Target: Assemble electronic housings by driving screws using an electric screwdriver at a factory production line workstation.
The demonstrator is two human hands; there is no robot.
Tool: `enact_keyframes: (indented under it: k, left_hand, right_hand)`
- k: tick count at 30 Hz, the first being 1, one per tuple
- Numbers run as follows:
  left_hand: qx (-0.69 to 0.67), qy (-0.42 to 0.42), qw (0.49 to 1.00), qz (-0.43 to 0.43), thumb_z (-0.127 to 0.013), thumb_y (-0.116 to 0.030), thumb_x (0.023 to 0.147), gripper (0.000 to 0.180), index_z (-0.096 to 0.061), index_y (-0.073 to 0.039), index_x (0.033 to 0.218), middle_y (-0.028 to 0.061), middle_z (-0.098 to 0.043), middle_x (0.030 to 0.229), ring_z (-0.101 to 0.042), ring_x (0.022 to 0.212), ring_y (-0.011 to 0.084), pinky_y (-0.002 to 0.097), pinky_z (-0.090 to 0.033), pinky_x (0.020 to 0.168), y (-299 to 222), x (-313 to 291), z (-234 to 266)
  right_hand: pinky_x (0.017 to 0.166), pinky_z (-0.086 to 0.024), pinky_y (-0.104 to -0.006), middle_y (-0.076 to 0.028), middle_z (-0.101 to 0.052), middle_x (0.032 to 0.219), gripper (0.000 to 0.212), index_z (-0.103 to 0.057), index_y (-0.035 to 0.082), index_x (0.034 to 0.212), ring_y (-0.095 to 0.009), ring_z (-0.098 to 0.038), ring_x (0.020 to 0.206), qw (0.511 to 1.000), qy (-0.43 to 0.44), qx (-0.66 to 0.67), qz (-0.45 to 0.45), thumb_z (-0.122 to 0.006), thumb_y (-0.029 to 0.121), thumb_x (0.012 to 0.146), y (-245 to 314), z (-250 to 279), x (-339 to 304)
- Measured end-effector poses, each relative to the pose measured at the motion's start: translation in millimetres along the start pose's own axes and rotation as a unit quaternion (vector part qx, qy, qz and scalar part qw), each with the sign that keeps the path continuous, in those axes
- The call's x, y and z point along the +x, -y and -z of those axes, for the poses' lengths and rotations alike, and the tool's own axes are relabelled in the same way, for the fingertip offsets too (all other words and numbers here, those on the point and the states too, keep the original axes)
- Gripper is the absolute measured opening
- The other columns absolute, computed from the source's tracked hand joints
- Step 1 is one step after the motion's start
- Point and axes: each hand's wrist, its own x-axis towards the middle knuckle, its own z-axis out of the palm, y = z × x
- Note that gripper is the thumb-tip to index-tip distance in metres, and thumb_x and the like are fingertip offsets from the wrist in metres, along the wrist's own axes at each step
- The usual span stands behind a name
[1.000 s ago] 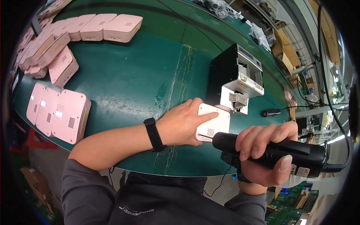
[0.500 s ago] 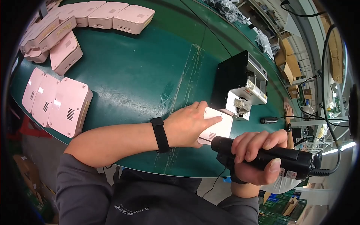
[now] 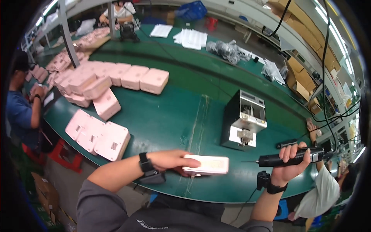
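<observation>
My left hand (image 3: 169, 159) grips a pale pink plastic casing (image 3: 216, 165) tilted up on its edge over the front of the green table, the thumb lying across its side. The fingers behind it are mostly hidden. To its right, my right hand (image 3: 290, 164) is wrapped round a black corded electric screwdriver (image 3: 269, 160). Its thin bit points left toward the casing, with a gap between them. A black and silver benchtop machine (image 3: 231, 130) stands just beyond the casing.
Three pink casings (image 3: 113, 141) lie vented side up at the table's (image 3: 162, 127) left front, with several more (image 3: 154, 81) behind them. A second black corded tool (image 3: 286, 143) lies right of the machine. Co-workers (image 3: 23, 104) are at the left, far side and right.
The screwdriver bit has come off the casing and moved right. My left hand has lifted the casing from lying flat and turned it onto its edge. The view has tilted up.
</observation>
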Motion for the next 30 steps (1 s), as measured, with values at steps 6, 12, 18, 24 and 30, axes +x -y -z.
enact_keyframes:
  k: [6, 12, 18, 24, 30]
  left_hand:
    - [-0.286, -0.146, 0.94, 0.114, -0.053, -0.049, 0.097, 0.061, -0.052, 0.003, 0.13, 0.0184, -0.069, 0.103, -0.069, 0.093, 0.0228, 0.0315, -0.058, 0.078, 15, -41, 8]
    - [0.434, -0.321, 0.823, 0.178, -0.054, -0.037, 0.1, 0.042, -0.062, 0.003, 0.108, 0.0109, -0.071, 0.09, -0.07, 0.076, 0.0179, 0.0295, -0.056, 0.063, -7, -35, -25]
    - [0.141, -0.268, 0.952, 0.043, -0.058, -0.026, 0.099, 0.031, -0.061, 0.001, 0.116, 0.0075, -0.068, 0.086, -0.066, 0.069, 0.0137, 0.0251, -0.052, 0.057, 3, 27, 13]
    - [0.09, -0.297, 0.949, 0.055, -0.062, -0.022, 0.096, 0.063, -0.032, -0.004, 0.148, 0.0085, -0.067, 0.091, -0.067, 0.076, 0.0144, 0.0268, -0.054, 0.064, -49, 103, 46]
    - [0.217, -0.288, 0.932, -0.023, -0.067, -0.02, 0.092, 0.065, -0.035, -0.007, 0.148, 0.0094, -0.066, 0.1, -0.065, 0.086, 0.0158, 0.0292, -0.054, 0.079, -19, 68, 30]
  right_hand:
    - [0.049, -0.036, -0.0254, 0.0, -0.044, 0.064, 0.025, -0.05, 0.009, 0.097, -0.01, -0.04, 0.048, 0.989, -0.139, 0.035, -0.042, -0.047, 0.033, 0.1, -32, 63, -3]
    - [0.049, -0.038, -0.026, 0.001, -0.044, 0.063, 0.024, -0.05, 0.01, 0.096, -0.009, -0.041, 0.048, 0.985, -0.156, -0.012, -0.073, -0.047, 0.034, 0.1, -51, 99, -14]
    - [0.049, -0.039, -0.0269, 0.0, -0.044, 0.063, 0.025, -0.049, 0.009, 0.095, -0.01, -0.042, 0.047, 0.985, -0.142, -0.015, -0.102, -0.049, 0.035, 0.099, -53, 89, -9]
    - [0.049, -0.04, -0.0285, 0.0, -0.044, 0.063, 0.026, -0.049, 0.009, 0.094, -0.011, -0.043, 0.047, 0.98, -0.166, -0.018, -0.109, -0.051, 0.035, 0.098, -51, 98, -12]
    - [0.052, -0.039, -0.0279, 0.0, -0.043, 0.064, 0.025, -0.05, 0.009, 0.094, -0.011, -0.042, 0.049, 0.977, -0.165, 0.0, -0.136, -0.052, 0.034, 0.098, -59, 99, -12]
